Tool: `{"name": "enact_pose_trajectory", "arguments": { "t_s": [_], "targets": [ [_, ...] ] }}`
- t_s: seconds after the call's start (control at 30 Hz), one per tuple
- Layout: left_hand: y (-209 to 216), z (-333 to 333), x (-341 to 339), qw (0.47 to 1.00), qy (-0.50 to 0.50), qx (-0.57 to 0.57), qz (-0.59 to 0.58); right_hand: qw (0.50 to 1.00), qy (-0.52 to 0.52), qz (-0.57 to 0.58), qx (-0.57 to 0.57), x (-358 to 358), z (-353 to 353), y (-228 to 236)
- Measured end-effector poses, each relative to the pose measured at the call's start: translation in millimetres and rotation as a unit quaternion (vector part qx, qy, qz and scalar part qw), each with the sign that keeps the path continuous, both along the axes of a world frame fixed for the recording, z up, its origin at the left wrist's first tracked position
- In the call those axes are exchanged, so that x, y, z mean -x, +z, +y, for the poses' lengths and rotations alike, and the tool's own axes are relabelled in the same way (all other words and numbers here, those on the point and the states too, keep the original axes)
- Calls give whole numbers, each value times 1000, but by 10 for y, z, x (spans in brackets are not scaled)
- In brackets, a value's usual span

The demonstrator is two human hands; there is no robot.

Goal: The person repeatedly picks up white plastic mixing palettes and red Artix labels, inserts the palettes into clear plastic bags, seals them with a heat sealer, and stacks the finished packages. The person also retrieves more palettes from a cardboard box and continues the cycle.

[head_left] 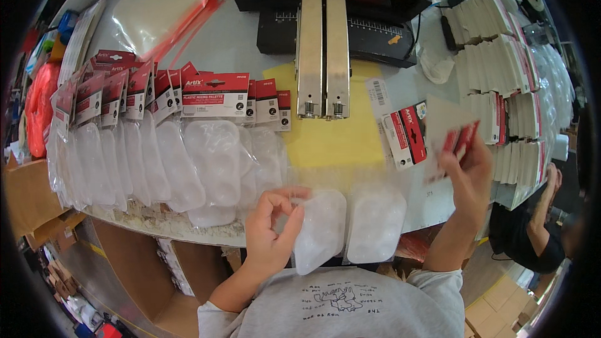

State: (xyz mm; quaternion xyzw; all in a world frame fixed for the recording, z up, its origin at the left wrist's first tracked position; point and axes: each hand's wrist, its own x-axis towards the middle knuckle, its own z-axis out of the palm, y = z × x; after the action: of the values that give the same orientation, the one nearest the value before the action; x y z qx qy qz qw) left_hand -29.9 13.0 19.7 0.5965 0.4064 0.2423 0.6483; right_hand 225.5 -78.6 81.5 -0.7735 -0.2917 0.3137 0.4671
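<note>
At the table's front edge, my left hand (273,228) has its thumb and forefinger pinched at the side of a clear plastic bag with a white mixing palette (320,228) in it. A second bagged white palette (377,225) lies just to the right. My right hand (471,172) is raised over the right side, its fingers closed on red-and-white header cards (460,141), blurred by motion. Close to that hand, another red-and-white header card (407,134) lies on the table. To the left, several bagged palettes (213,150) with header cards overlap in a row.
A black machine (338,31) with two metal arms stands at the back centre, above a yellow sheet (338,138). Clear bags with red edges (163,9) lie back left. Stacks of header cards (494,69) line the right side. Another person's arm (543,213) shows far right.
</note>
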Motion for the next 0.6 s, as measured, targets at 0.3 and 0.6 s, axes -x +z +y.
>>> {"name": "enact_pose_trajectory", "arguments": {
  "t_s": [0.3,0.6],
  "targets": [
    [190,22,-24,988,-52,141,-27,939,320,14,123,475,539,29],
    [160,96,16,994,-99,10,37,909,399,-87,88,442,553,-2]
  ]
}}
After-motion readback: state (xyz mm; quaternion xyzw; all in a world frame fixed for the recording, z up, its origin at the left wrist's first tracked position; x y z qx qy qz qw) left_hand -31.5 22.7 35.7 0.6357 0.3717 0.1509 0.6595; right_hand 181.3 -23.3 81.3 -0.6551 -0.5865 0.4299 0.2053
